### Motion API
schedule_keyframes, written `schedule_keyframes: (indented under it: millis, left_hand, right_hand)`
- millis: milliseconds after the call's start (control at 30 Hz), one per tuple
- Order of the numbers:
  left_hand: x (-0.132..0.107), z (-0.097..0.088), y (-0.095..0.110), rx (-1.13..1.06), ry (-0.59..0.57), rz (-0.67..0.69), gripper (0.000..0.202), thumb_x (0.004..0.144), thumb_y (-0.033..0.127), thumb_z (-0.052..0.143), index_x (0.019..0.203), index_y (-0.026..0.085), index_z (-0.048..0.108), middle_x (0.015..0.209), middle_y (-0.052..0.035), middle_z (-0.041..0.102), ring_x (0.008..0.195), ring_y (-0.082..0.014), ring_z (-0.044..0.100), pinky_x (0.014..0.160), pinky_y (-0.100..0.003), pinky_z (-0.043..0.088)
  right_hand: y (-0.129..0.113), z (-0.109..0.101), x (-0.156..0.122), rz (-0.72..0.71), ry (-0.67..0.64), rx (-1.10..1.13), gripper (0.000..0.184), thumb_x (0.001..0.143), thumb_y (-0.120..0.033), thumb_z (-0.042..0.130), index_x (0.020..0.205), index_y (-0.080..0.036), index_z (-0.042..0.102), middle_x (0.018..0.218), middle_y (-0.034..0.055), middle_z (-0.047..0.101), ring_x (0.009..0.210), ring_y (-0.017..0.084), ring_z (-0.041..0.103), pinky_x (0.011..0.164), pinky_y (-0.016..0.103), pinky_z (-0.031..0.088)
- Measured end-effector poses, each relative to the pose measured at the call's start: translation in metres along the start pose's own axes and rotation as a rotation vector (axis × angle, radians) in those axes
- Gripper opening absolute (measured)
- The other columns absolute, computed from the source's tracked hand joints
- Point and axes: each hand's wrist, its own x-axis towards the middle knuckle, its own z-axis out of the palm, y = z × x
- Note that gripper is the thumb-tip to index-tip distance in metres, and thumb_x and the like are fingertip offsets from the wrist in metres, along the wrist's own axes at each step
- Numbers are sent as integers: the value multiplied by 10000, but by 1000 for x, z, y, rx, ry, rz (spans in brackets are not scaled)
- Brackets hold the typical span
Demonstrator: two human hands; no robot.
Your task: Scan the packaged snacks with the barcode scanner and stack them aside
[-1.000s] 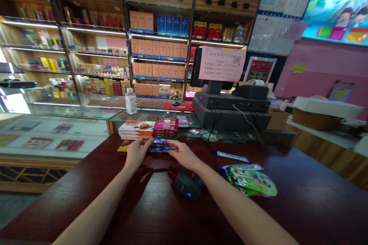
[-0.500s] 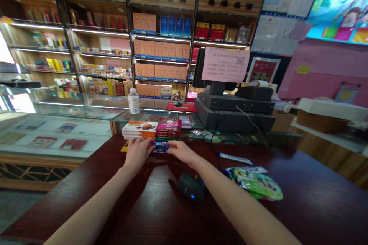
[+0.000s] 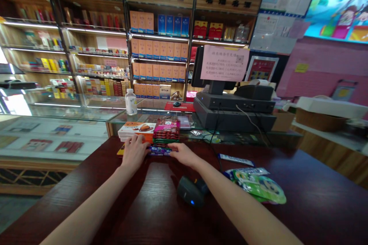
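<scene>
Head view: purple snack bars (image 3: pixel 159 150) in row on dark red surface (image 3: pixel 258 222), lower middle of frame, between left hand (image 3: pixel 133 154) and right hand (image 3: pixel 184 154). Right fingertips (image 3: pixel 172 151) touching bars' right end; left hand curled near left end; whether gripping, cannot tell. Orange biscuit boxes (image 3: pixel 136 130), pink packs (image 3: pixel 166 130) just behind.

Bright shelf light strips (image 3: pixel 34 25) glare; wide-angle edges bow outward.

Snack pkts (image 3: pixel 166 130) left of till (image 3: pixel 234 101)
</scene>
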Motion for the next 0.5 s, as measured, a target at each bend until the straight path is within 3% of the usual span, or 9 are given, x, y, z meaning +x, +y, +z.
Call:
schedule_keyframes:
  millis: [267,500]
  left_hand:
    - [0,3,6,33,-44,5,213,870,351,637,1000,247,770,1107,-123,612,1100,-330,477,874,-432,335]
    - [2,1,12,73,-65,36,212,872,225,567,934,182,766,1099,-143,624,1098,-323,482,872,-432,329]
  right_hand:
    - [3,-5,-4,-13,-4,-77,486,799,-112,644,1285,-125,652,1313,112,667,1179,244,651,1064,363,469]
    - [-1,-10,-7,-16,-6,-151,460,814,-120,635,1272,-147,664,1327,100,658,1219,239,628,1087,364,444]
